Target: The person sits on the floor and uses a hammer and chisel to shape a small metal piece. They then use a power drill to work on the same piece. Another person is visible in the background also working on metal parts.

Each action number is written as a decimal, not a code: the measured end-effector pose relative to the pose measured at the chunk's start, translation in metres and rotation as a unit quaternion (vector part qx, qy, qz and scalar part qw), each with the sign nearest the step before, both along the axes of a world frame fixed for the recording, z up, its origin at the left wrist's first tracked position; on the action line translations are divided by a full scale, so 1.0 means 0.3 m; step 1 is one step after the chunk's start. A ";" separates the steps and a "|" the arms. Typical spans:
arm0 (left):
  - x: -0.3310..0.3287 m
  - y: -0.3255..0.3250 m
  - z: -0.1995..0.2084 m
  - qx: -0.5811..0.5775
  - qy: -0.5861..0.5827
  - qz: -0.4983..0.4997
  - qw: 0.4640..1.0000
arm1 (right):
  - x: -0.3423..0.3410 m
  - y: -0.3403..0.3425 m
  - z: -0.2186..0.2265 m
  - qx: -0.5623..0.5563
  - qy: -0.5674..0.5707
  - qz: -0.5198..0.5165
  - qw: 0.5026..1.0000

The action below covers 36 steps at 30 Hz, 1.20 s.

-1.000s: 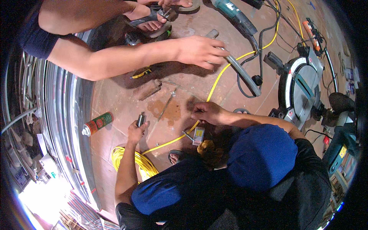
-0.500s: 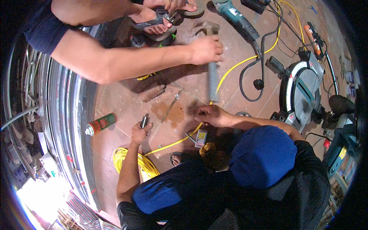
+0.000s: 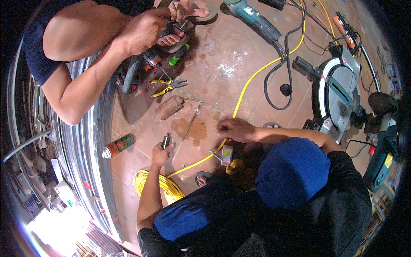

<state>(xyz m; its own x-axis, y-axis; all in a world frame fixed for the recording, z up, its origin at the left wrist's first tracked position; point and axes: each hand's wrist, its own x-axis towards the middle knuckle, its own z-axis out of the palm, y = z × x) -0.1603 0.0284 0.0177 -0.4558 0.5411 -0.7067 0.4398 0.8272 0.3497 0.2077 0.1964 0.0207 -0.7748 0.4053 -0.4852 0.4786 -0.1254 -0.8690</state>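
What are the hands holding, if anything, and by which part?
Left hand: a small metal cylinder, held by its near end, far end sticking out. Right hand: curled; can't tell whether it holds anything.

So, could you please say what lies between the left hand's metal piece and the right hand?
In the head view, a brown stain on the floor shows between the metal piece and the right hand.

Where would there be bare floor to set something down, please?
The widest free patch lies between the pliers and the yellow cable, short of the angle grinder. A smaller one lies between the spray can and the cable coil. It is crowded around the right hand, beside cable and a small box.
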 end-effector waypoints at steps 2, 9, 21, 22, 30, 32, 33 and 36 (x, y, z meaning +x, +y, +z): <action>0.004 0.003 0.007 -0.004 0.002 -0.001 1.000 | 0.000 0.002 0.006 0.006 -0.009 0.010 1.000; 0.005 0.004 0.013 0.001 -0.005 -0.008 1.000 | 0.006 -0.005 -0.002 -0.012 0.000 0.001 1.000; 0.008 -0.001 0.015 -0.007 0.005 -0.020 1.000 | 0.007 -0.014 -0.010 0.007 0.047 -0.022 0.999; 0.008 0.000 0.016 -0.013 0.007 -0.020 1.000 | 0.007 -0.014 -0.011 0.012 0.043 -0.020 0.999; 0.011 0.010 0.014 -0.010 -0.009 -0.014 1.000 | 0.005 -0.016 -0.009 0.021 0.017 -0.014 1.000; 0.013 0.014 0.013 -0.015 -0.005 -0.014 1.000 | 0.005 -0.015 -0.007 -0.004 0.013 -0.013 1.000; 0.014 0.015 0.013 -0.020 -0.001 -0.017 1.000 | 0.005 -0.014 -0.007 -0.030 0.012 -0.011 0.999; 0.019 0.018 0.014 -0.018 0.003 -0.020 1.000 | 0.004 -0.014 -0.009 -0.042 0.012 -0.011 0.999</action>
<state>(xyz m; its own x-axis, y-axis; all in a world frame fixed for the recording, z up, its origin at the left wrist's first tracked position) -0.1545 0.0339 0.0220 -0.4388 0.5327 -0.7236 0.4747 0.8212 0.3167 0.2089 0.1922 0.0179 -0.7784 0.3801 -0.4996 0.4541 -0.2086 -0.8662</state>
